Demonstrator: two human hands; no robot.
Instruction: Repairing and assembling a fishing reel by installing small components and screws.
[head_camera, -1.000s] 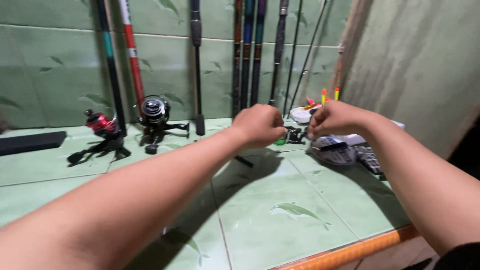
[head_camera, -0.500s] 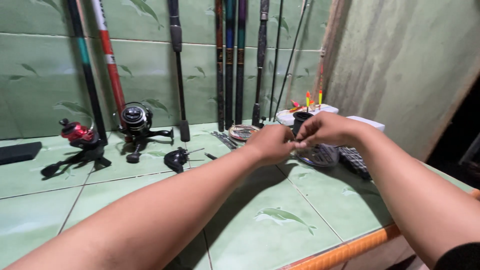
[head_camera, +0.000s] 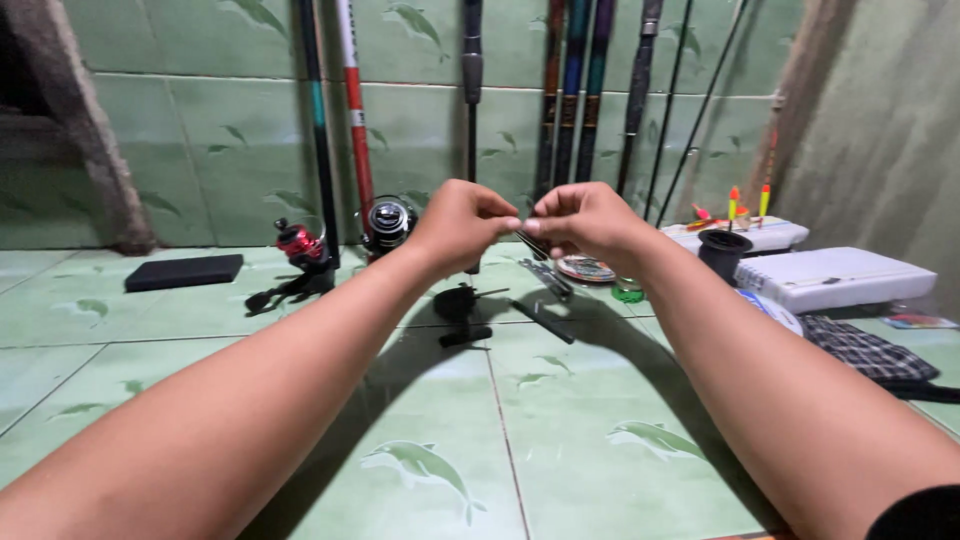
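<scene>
Two hands are raised over the tiled floor (head_camera: 520, 440): left hand (head_camera: 462, 222) and right hand (head_camera: 590, 218) pinched fingertip to fingertip on a thin dark piece (head_camera: 530, 243) (mostly hidden, kind unclear). Two reels are seen behind: red reel (head_camera: 298, 242), black reel (head_camera: 388, 220).

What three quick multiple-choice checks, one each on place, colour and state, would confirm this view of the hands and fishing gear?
1. Where does the red reel lie?
A. on the floor tiles by the wall
B. on the white box
C. in the left hand

2. What colour is the flat pad at far left?
A. white
B. black
C. orange

3. How are the two hands placed?
A. far apart
B. flat on the floor
C. raised, fingertips together

Answers: 1 A, it sits on the green floor beside the rods. 2 B, it is dark black. 3 C, the left hand and right hand meet in mid-air, pinching something thin.
</scene>
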